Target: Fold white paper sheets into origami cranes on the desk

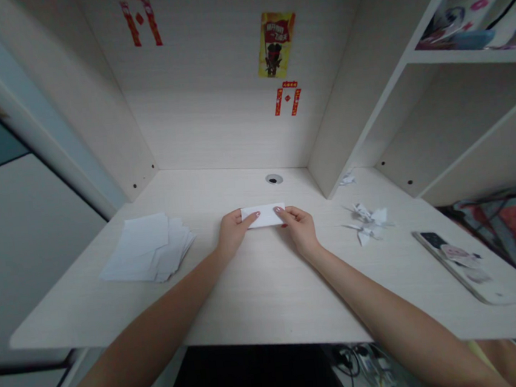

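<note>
A small folded white paper (265,215) lies flat in the middle of the pale wooden desk (267,290). My left hand (233,231) rests on its left end, fingers pressing down along the edge. My right hand (298,224) presses its right end the same way. Both hands pinch the paper against the desk from either side.
A loose stack of white sheets (149,255) lies at the left. Folded paper figures (366,221) sit at the right, with a smaller scrap (346,179) behind. A phone (463,265) lies near the right edge. A cable hole (273,179) is at the back, shelves on the right.
</note>
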Demonstrator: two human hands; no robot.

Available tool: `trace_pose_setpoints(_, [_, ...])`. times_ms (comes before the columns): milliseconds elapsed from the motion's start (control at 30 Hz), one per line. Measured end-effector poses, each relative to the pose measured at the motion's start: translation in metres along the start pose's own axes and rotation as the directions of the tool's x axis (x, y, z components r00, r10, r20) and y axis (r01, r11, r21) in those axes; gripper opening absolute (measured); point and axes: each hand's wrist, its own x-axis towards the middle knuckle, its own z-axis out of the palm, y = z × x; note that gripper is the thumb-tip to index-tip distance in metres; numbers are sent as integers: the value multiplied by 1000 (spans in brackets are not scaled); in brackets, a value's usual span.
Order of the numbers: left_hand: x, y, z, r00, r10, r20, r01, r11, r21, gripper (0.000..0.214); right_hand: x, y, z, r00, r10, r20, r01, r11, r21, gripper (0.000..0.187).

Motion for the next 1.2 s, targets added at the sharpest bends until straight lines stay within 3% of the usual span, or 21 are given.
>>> trace_pose_setpoints(467, [1,-4,-1,1000,30,-2,-30,999,40,31,0,-2,0,1000,-7,-4,7,1000,-22,30])
trace_pose_setpoints(700, [-1,-4,3,994,92,-66,-93,996,-9,29,-8,-4,7,982,83,169,-68,993,-92,35])
trace_pose_setpoints(1067, [-5,-3,6,996,48,-72,-55,995,-88,29,-9,0,9,976,152,156,-136,985,-111,40])
trace_pose_setpoints(1200, [-4,0,6,999,28,-16,-29,994,-105,34,-10,0,9,981,147,130,-134,986,-99,36])
